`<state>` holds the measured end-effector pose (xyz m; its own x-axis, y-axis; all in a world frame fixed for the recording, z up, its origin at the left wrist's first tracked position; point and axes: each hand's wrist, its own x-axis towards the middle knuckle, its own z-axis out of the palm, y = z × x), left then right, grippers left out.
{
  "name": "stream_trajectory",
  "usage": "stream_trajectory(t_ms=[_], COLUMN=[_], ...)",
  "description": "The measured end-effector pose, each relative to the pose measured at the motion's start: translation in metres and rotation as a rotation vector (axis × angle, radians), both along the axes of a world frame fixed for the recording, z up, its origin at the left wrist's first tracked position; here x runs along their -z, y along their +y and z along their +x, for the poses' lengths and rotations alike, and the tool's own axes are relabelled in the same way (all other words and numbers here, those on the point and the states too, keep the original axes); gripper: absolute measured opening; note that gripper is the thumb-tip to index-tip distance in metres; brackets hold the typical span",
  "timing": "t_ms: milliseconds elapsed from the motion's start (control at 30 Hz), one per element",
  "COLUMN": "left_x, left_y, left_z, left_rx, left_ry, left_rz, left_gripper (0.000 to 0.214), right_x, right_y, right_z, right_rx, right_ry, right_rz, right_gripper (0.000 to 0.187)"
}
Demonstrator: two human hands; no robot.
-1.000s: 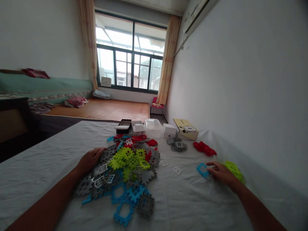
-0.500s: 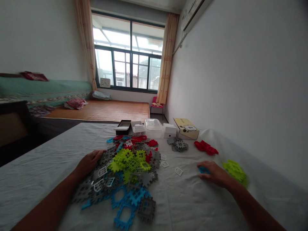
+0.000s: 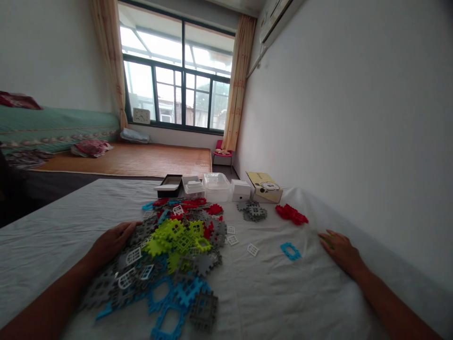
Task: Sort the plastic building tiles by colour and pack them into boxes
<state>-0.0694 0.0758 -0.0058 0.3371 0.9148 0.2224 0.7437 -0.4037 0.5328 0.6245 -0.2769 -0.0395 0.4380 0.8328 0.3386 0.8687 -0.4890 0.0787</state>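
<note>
Two hands work over the pale cloth (image 3: 255,293): the right hand (image 3: 341,250) has fingers bent over a bit of green plastic (image 3: 327,240), the left hand (image 3: 115,240) fingers at the mixed pile's (image 3: 182,241) edge; I cannot tell whether either grips. A blue frame (image 3: 284,247) lies near the right hand, red pieces (image 3: 291,215) beyond.

No readable text, yellow box (image 3: 266,187) print illegible, clock (image 3: 141,115) numerals too small

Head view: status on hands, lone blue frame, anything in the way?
Left hand at pile's left edge. Right hand over green plastic, blocking view of it; both grips unclear. Blue frame flat on cloth, touched by neither hand.
</note>
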Motion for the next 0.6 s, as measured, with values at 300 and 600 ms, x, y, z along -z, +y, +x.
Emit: stream_trajectory(t_ms=[300, 600], left_x=[-0.006, -0.009], left_y=[-0.011, -0.021], left_z=[0.006, 0.006], left_rx=[0.016, 0.034], left_ry=[-0.059, -0.092], left_rz=[0.001, 0.034], left_gripper=[0.058, 0.06], right_x=[-0.05, -0.086], right_y=[0.066, 0.139], right_z=[-0.136, -0.336], right_rx=[-0.433, -0.881], right_ry=[0.211, 0.393], right_rz=[0.167, -0.027], right_gripper=[0.042, 0.026])
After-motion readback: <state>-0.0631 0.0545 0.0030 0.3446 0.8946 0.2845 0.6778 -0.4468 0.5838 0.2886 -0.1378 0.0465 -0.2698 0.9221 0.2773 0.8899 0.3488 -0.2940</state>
